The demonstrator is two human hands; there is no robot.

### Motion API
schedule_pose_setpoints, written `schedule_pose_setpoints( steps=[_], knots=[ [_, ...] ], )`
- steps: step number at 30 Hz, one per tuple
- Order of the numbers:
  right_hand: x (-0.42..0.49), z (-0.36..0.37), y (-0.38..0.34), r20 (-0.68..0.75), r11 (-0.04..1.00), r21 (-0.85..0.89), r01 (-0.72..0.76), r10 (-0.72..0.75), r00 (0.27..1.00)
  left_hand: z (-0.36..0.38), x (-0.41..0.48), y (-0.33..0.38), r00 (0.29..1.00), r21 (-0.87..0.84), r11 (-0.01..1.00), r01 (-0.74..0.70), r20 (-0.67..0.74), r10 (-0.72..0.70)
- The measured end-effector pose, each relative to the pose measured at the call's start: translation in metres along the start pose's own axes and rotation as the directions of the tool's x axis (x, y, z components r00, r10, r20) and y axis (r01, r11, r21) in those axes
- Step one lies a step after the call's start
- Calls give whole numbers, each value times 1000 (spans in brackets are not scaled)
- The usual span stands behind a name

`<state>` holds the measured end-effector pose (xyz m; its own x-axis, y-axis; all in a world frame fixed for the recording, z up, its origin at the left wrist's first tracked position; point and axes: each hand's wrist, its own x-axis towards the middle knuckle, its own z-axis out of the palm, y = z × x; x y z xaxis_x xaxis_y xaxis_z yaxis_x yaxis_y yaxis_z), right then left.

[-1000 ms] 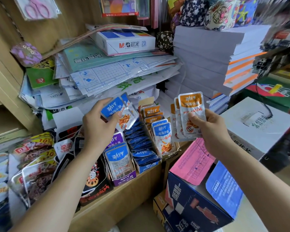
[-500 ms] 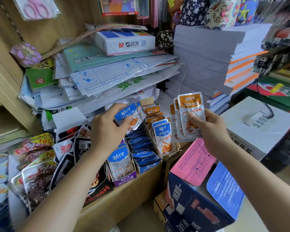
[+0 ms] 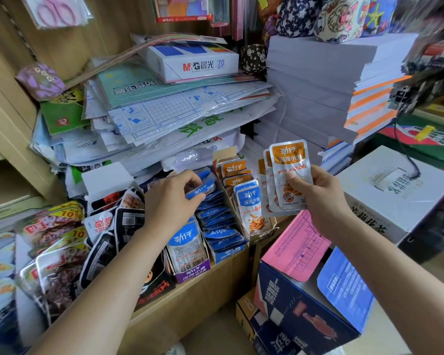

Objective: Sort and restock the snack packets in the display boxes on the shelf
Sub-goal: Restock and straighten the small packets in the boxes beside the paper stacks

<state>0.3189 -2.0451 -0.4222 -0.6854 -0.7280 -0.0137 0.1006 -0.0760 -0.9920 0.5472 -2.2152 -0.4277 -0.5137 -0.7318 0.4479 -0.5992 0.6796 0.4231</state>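
Note:
My left hand [image 3: 171, 201] pinches a blue snack packet [image 3: 200, 191] down at the back of the blue display box [image 3: 224, 253], on top of its row of blue packets. My right hand [image 3: 318, 201] grips a small fan of orange-topped packets [image 3: 289, 172], held upright above the right end of the shelf. Between the hands stands the orange display box [image 3: 263, 235], with orange packets at its back and two blue ones at its front. A purple display box [image 3: 190, 274] with a blue-and-white packet stands left of the blue box.
Loose dark and red snack packets [image 3: 62, 257] crowd the shelf's left side. Stacked paper and an M&G paper ream [image 3: 192, 61] hang over the boxes from behind. Below right sit a dark blue carton [image 3: 305, 311] with a pink sheet and a white carton [image 3: 400, 190].
My left hand has carried the blue packet from up in the air down and to the right into the blue display box. My right hand and its orange packets have hardly moved.

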Motion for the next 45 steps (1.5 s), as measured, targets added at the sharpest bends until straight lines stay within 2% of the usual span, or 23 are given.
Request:
schedule_pose_setpoints(
  steps=[3,6,9,12,15,17,20,23,26,28,29,31,33,36,39,45],
  knots=[
    [1,0,2,-1,1000,-8,3,-3,1000,6,2,2,994,83,997,-5,106,-3],
    [3,0,4,-1,1000,-14,-7,7,1000,7,4,4,976,64,998,-4,217,-10],
    [5,0,5,-3,1000,-21,-8,8,1000,6,0,4,966,88,996,-35,260,11],
    [6,-2,6,-13,1000,-26,-12,11,1000,5,-3,3,981,112,992,-62,192,40],
    [7,-4,6,-17,999,-30,-14,14,1000,7,3,-2,999,183,983,-33,-36,40],
    [7,-5,7,-14,999,-28,-18,17,1000,11,9,-4,999,271,963,11,-53,4],
    [6,-5,7,-6,999,-31,-25,25,1000,19,16,-3,995,342,939,47,70,-75],
    [6,-5,8,6,999,-42,-24,25,1000,17,16,-2,983,258,965,50,159,-94],
    [7,-5,9,17,998,-56,-23,24,1000,6,4,4,981,65,994,-84,183,71],
    [7,-5,11,32,996,-83,-23,26,999,-2,-7,13,939,-18,971,-237,252,234],
    [6,-4,12,39,995,-101,-23,27,999,-3,-12,17,902,0,955,-297,329,281],
    [5,-3,14,59,992,-122,-24,31,998,0,-18,20,809,95,925,-367,524,267],
    [4,-1,15,84,992,-121,-24,34,996,4,-19,18,767,189,904,-385,610,199],
    [4,2,15,113,992,-121,-25,39,993,0,-16,15,824,320,857,-404,535,189],
    [4,3,16,131,988,-152,-8,29,991,-8,-11,4,882,454,817,-357,453,134],
    [6,4,15,159,959,-280,43,2,987,-6,-10,-5,936,516,819,-252,344,72]
  ],
)
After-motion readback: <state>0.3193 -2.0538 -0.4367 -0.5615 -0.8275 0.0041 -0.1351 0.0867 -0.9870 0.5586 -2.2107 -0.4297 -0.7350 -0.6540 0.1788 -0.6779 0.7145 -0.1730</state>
